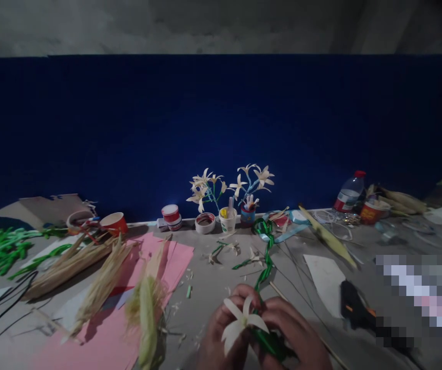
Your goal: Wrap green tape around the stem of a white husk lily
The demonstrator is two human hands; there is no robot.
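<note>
At the bottom centre, my left hand is closed around the base of a white, pointed-petal artificial flower, which faces up toward me. My right hand is closed against it, gripping a shiny green ribbon. The ribbon runs from the hands up the table in a twisted strand; a wider fold of it shows under the right fingers. The flower's stem and the fingertips behind it are hidden. Just beyond the hands lie small loose flowers with green stems.
Finished white flowers stand in cups at the back. Corn husks and pink paper lie left, beside green pipe cleaners. On the right are a black glue gun, white paper, a bottle and a red cup.
</note>
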